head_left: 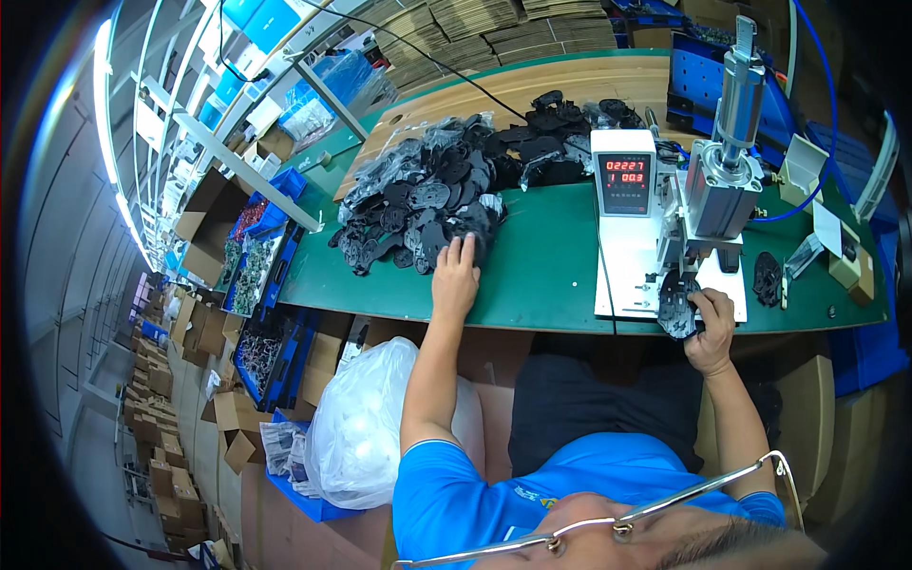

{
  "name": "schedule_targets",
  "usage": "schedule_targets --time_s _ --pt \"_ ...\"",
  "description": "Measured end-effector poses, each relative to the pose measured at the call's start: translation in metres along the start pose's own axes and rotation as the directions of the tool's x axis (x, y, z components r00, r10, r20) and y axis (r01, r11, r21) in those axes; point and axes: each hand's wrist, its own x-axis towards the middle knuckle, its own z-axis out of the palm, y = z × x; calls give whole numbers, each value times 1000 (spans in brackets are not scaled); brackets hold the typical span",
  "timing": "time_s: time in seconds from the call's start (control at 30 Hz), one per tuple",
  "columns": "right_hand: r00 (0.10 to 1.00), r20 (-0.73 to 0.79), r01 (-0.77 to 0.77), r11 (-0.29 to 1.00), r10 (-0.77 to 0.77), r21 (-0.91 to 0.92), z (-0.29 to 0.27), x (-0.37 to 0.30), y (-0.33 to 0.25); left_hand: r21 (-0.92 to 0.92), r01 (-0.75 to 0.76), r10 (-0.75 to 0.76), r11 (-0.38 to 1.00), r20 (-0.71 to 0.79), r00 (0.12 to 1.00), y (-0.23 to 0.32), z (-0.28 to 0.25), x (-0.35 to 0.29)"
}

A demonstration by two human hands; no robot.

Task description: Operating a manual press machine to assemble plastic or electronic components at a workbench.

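Note:
My left hand (456, 277) reaches to the near edge of a heap of black moulded plastic parts (427, 195), fingers stretched out and touching the heap. Nothing shows gripped in it. With my right hand (714, 328) I hold a black oval plastic part (677, 304) by its right side, thumb and fingers closed on it. That part lies under the head of a bench press (724, 190) with an upright metal cylinder, at the front of its white base plate (622, 275). The press head hides the part's far end.
A white counter box (624, 176) with red digits stands left of the press. One loose black part (767, 279) and small open cartons (804, 169) are to its right. Blue bins (271, 353) line the left side. A white plastic bag (356, 427) bulges below the green table (541, 256).

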Motion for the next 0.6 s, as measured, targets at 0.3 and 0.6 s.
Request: schedule_targets --time_s 0.3,0.6 --pt "1000 13 -6 1000 5 11 3 -2 3 -268 98 -143 959 -154 978 32 -6 -33" --pt "1000 17 -15 1000 15 19 3 -6 5 -76 664 -633 744 236 737 -18 -5 9"
